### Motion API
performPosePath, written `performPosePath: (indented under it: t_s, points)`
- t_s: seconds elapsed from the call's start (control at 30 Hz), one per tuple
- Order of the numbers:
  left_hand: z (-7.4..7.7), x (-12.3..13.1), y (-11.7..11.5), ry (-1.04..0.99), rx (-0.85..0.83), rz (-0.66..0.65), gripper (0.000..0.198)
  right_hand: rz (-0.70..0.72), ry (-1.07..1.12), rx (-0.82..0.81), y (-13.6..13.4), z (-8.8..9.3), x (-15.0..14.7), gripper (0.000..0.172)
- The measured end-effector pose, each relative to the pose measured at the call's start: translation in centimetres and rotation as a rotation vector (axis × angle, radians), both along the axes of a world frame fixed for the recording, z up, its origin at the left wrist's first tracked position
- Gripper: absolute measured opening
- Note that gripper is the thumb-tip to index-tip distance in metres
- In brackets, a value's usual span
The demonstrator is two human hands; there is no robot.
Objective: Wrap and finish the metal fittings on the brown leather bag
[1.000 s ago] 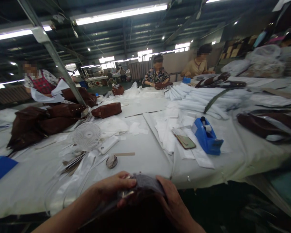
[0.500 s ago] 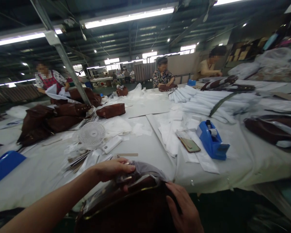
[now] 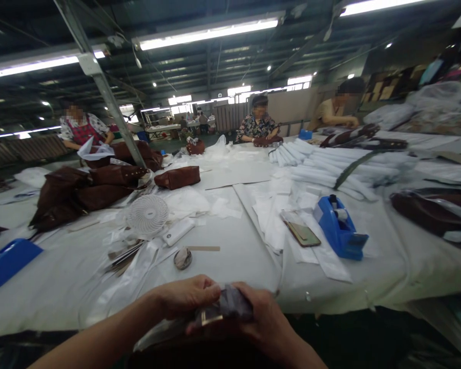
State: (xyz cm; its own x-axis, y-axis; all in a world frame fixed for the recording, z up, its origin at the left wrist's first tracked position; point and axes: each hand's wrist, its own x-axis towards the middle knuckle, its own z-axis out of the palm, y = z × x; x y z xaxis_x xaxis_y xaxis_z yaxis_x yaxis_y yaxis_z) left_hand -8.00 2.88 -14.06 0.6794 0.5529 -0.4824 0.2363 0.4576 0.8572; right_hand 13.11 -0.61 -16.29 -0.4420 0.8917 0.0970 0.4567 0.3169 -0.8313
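Left hand (image 3: 190,298) and right hand (image 3: 263,313) both clamp a film-wrapped strap (image 3: 235,303) of a dark bag (image 3: 211,348), by the middle of the near edge of the white-covered table (image 3: 215,230).
Beyond the left hand, a small round roll (image 3: 183,259), hidden half a second ago, is visible again; the left thumb presses the strap's left end, as before, just beside a gold metal piece (image 3: 212,319); the bag's long gold-edged rim, plain then, is lost in shadow; the right hand, then lower on the bag's side, now closes around the strap's right end, its fingertips hidden; the strap's long axis runs left to right, roughly along the table's near edge, while the bag is too dark to tell which way it points.
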Motion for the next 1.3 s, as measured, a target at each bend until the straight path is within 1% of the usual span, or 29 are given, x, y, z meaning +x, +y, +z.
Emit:
performPosePath:
  t_s: [0.07, 0.1, 0.17, 0.23, 0.3, 0.37, 0.43, 0.5, 0.57, 0.6, 0.7, 0.73, 0.8, 0.87, 0.93, 1.0, 1.07, 1.13, 1.2, 1.23, 1.27, 1.3]
  points:
    - [-0.7, 0.0, -0.3, -0.053, 0.020, 0.060, 0.072, 0.011, 0.137, -0.109, -0.1, 0.4, 0.1, 0.033]
    - [-1.0, 0.1, -0.5, -0.082, 0.018, 0.106, 0.075, 0.018, 0.197, -0.149, -0.1, 0.5, 0.1, 0.032]
    - [-1.4, 0.4, -0.7, -0.130, 0.016, 0.184, 0.073, 0.032, 0.291, -0.217, -0.3, 0.3, 0.2, 0.030]
    - [-1.4, 0.9, -0.9, -0.147, 0.018, 0.208, 0.064, 0.018, 0.344, -0.240, -0.4, 0.0, 0.2, 0.031]
    - [-0.8, 1.1, -0.8, -0.152, -0.005, 0.153, 0.054, -0.018, 0.366, -0.204, -0.4, -0.3, 0.2, 0.031]
    - [0.2, 0.9, -0.6, -0.154, -0.072, 0.029, 0.047, -0.053, 0.352, -0.151, -0.3, -0.5, 0.3, 0.031]
    - [1.2, 0.3, -0.2, -0.156, -0.138, -0.088, 0.044, -0.067, 0.314, -0.121, -0.2, -0.4, 0.4, 0.027]
    - [1.9, -0.5, 0.2, -0.128, -0.155, -0.100, 0.043, -0.042, 0.282, -0.119, -0.2, -0.3, 0.4, 0.027]
    - [2.2, -1.1, 0.6, -0.096, -0.138, -0.101, 0.045, 0.000, 0.259, -0.118, -0.4, -0.2, 0.3, 0.032]
    - [2.2, -1.3, 0.6, -0.084, -0.135, -0.132, 0.047, 0.019, 0.242, -0.115, -0.5, -0.2, 0.2, 0.036]
    - [1.9, -1.5, 0.6, -0.084, -0.185, -0.314, 0.052, 0.044, 0.202, -0.082, -0.9, -0.3, -0.1, 0.037]
    - [1.8, -1.4, 0.4, -0.097, -0.202, -0.335, 0.050, 0.048, 0.202, -0.073, -0.9, -0.3, -0.1, 0.037]
    - [1.7, -1.1, 0.0, -0.153, -0.225, -0.299, 0.044, 0.050, 0.213, -0.089, -0.9, -0.2, 0.1, 0.037]
    - [1.5, -0.8, -0.5, -0.226, -0.234, -0.189, 0.037, 0.061, 0.238, -0.160, -0.8, 0.3, 0.5, 0.040]
    - [1.3, -0.7, -0.9, -0.260, -0.233, -0.107, 0.033, 0.082, 0.288, -0.243, -0.6, 0.7, 1.1, 0.053]
    - [1.1, -0.7, -1.0, -0.264, -0.241, -0.104, 0.035, 0.082, 0.360, -0.258, -0.5, 0.8, 1.8, 0.064]
    - [0.9, -0.7, -0.8, -0.263, -0.245, -0.141, 0.038, 0.020, 0.410, -0.212, -0.4, 0.3, 2.2, 0.067]
    - [0.6, -0.5, -0.5, -0.260, -0.252, -0.183, 0.039, -0.124, 0.420, -0.158, -0.4, -0.7, 2.2, 0.066]
    - [0.1, -0.1, -0.3, -0.250, -0.261, -0.217, 0.036, -0.276, 0.394, -0.123, -0.5, -1.8, 1.9, 0.065]
    - [-0.1, 0.1, -0.3, -0.244, -0.266, -0.226, 0.034, -0.312, 0.371, -0.089, -0.5, -2.2, 1.7, 0.065]
    - [-0.3, 0.3, -0.3, -0.237, -0.265, -0.226, 0.034, -0.305, 0.333, -0.036, -0.5, -2.4, 1.5, 0.064]
    - [-0.5, 0.6, -0.4, -0.226, -0.251, -0.207, 0.034, -0.264, 0.271, 0.035, -0.6, -2.6, 1.3, 0.063]
